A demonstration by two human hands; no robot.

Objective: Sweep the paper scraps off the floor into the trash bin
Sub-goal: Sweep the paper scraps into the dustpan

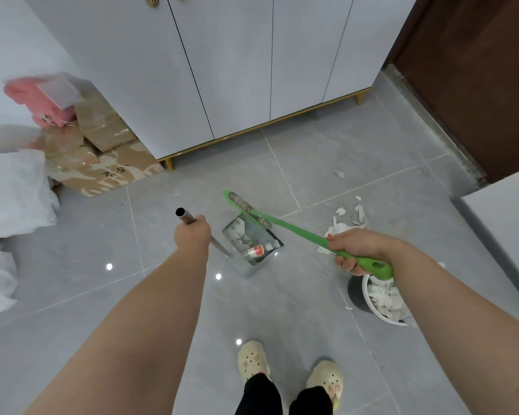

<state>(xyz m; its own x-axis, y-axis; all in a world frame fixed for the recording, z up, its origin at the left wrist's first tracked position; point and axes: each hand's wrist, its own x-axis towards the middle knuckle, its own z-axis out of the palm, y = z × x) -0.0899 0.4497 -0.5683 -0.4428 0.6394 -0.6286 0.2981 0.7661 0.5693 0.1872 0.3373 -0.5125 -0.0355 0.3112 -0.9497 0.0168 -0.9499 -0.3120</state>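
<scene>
Paper scraps (pixel 346 218) lie in a small white heap on the grey floor (pixel 282 310). The heap is just to the right of the dustpan (pixel 247 269) and just beyond the right hand (pixel 361 250). One lone scrap (pixel 339 174) lies farther off, toward the cupboard. More scraps sit inside the dustpan, with a little red and white thing (pixel 254 251) among them. The trash bin (pixel 354 292) stands by the right hand, a bit nearer to the person, and it has lots of white paper in it.

The left hand (pixel 192 233) has its fingers wrapped round the shiny metal pole (pixel 184 216) of the dustpan, close to the top end. The pole slopes down to the dustpan, which sits on the floor in the middle.

The right hand has its fingers curled tight round the green broom (pixel 297 232), near the end of its handle. The broom's brush end (pixel 246 206) is at the far edge of the dustpan, and the handle runs over the dustpan's far right corner.

A big white cupboard (pixel 252 70) with gold feet stands at the far side. Brown boxes (pixel 102 151), a pink soft toy (pixel 42 100) and white bags (pixel 12 190) are on the left. A dark brown door (pixel 477 85) is far right. Two pale shoes (pixel 252 360) show at the near edge.
</scene>
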